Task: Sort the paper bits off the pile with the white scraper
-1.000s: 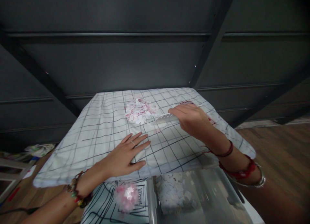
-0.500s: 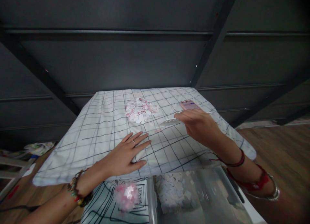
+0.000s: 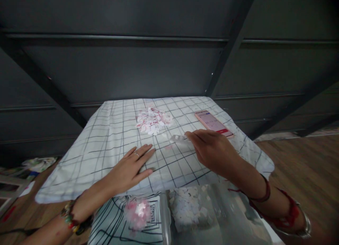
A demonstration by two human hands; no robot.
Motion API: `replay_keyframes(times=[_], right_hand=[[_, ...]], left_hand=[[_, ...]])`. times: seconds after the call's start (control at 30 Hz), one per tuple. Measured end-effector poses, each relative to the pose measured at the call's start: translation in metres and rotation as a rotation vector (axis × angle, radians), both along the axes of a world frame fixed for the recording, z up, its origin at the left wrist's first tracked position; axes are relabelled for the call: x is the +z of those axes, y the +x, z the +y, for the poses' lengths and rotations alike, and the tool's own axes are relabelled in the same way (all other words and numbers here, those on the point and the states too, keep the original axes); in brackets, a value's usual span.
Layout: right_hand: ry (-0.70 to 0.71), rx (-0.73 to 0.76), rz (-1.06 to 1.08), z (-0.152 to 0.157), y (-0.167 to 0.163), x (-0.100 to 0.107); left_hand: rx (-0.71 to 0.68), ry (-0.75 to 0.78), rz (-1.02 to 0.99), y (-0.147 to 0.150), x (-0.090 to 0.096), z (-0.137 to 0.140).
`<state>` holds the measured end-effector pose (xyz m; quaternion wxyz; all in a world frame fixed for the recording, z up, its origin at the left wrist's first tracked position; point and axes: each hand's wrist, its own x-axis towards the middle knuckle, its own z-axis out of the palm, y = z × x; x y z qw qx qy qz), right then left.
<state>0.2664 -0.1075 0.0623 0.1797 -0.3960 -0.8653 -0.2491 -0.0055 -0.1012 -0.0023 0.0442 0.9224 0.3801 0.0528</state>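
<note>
My left hand (image 3: pixel 129 169) lies palm down on the checked cloth (image 3: pixel 106 128), its fingers stretched out and holding nothing. In my right hand (image 3: pixel 212 148) is a small whitish flat tool with slots (image 3: pixel 179 138), its exact kind unclear; it is held low over the cloth. My fingers cover its near end. Beyond the two hands sits a heap of white and pink paper scraps (image 3: pixel 153 120). A faint pinkish scrap (image 3: pixel 168 147) lies on the cloth between my hands.
A phone (image 3: pixel 213 123) with a lit screen lies beyond my right hand. Nearest me, a clear plastic box (image 3: pixel 165 216) contains a bag of white paper bits (image 3: pixel 186 208). Left of it is a clear bundle of pink bits (image 3: pixel 138 213). A dark panelled wall (image 3: pixel 132 68) stands behind the cloth.
My right hand has come slightly nearer and left with the whitish tool, uncovering more of the phone. My left hand has slid a little to the left, still flat.
</note>
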Motion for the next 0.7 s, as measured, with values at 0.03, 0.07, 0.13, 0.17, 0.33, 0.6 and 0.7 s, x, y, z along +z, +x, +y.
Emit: replay_keyframes(times=[0.03, 0.07, 0.13, 0.17, 0.33, 0.6, 0.7], right_hand=[[-0.006, 0.020, 0.008, -0.003, -0.005, 0.001], [-0.017, 0.037, 0.014, -0.005, -0.010, 0.002], [-0.043, 0.058, 0.020, -0.007, -0.018, 0.005], [-0.047, 0.061, 0.025, -0.007, -0.020, 0.006], [0.009, -0.056, 0.051, -0.006, -0.022, 0.005], [-0.030, 0.047, 0.036, -0.021, -0.052, 0.008], [-0.062, 0.098, 0.026, -0.021, -0.066, 0.016]], left_hand=[[0.021, 0.008, 0.008, -0.006, -0.001, -0.001], [0.039, 0.019, 0.011, -0.012, -0.002, -0.002], [0.045, 0.022, 0.029, -0.028, -0.005, -0.003], [0.046, 0.030, 0.035, -0.036, -0.007, -0.003], [0.081, 0.036, 0.070, -0.069, -0.008, -0.002], [0.072, 0.048, 0.045, -0.076, -0.008, -0.005], [0.079, 0.037, 0.079, -0.081, -0.008, -0.005]])
